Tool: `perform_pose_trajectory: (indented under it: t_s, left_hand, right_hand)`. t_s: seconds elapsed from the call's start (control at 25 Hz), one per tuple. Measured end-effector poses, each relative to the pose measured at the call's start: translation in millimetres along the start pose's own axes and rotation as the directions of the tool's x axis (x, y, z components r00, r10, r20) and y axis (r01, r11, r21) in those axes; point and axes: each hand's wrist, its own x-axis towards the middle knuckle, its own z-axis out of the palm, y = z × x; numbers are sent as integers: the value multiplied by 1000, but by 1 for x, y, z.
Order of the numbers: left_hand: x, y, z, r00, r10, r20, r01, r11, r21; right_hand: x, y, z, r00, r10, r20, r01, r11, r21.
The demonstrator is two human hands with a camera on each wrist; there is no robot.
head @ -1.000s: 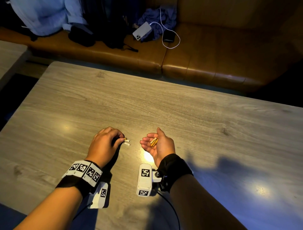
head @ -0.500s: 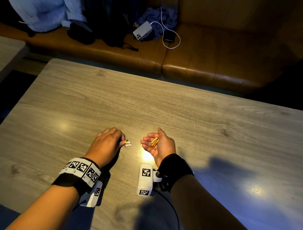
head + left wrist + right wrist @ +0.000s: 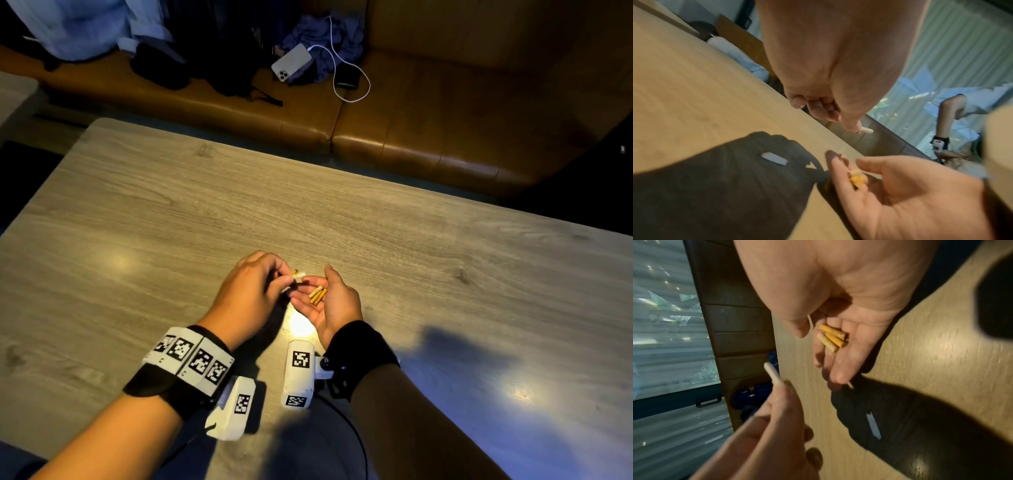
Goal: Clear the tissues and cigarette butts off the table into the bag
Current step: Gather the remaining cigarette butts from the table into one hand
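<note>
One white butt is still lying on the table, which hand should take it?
Left, probably. The right hand lies palm up, cupping three butts. The left hand only pinches one butt and hovers over the table butt.

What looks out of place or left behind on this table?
One white cigarette butt lies alone on the wooden table, in the shadow of the hands. The left hand pinches another white butt, and the right hand cups three yellowish butts. No bag or tissues are in view.
</note>
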Motion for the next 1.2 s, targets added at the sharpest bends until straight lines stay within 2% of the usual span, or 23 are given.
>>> perform_pose_trajectory:
  t_s: [0.12, 0.32, 0.52, 0.56, 0.64, 0.72, 0.76, 1.2]
  left_hand:
    - [0, 24, 23, 999, 8, 43, -13, 994, 110]
    - [-5, 34, 50, 997, 5, 76, -24, 968, 250]
    - [-16, 20, 29, 992, 124, -33, -117, 977, 176]
    - [-21, 9, 22, 991, 108, -74, -96, 984, 149]
    - [-30, -18, 10, 988, -22, -153, 37, 995, 96]
    - [-40, -40, 7, 970, -167, -176, 180, 982, 59]
    - [-44, -47, 9, 966, -194, -171, 206, 977, 58]
    - [-34, -57, 19, 976, -179, -126, 193, 974, 118]
  right_hand:
    - [-1, -1, -1, 999, 6, 41, -12, 989, 147]
    - [0, -2, -4, 1000, 14, 10, -15, 992, 125]
    - [0, -1, -3, 1000, 1, -4, 0, 995, 101]
    - [1, 0, -3, 1000, 4, -1, -4, 997, 71]
    - [1, -1, -2, 1000, 14, 5, -14, 999, 36]
    - [1, -1, -2, 1000, 26, 2, -26, 999, 31]
    - [0, -1, -1, 1000, 26, 1, -26, 999, 33]
    - [3, 2, 0, 1000, 13, -22, -13, 1000, 24]
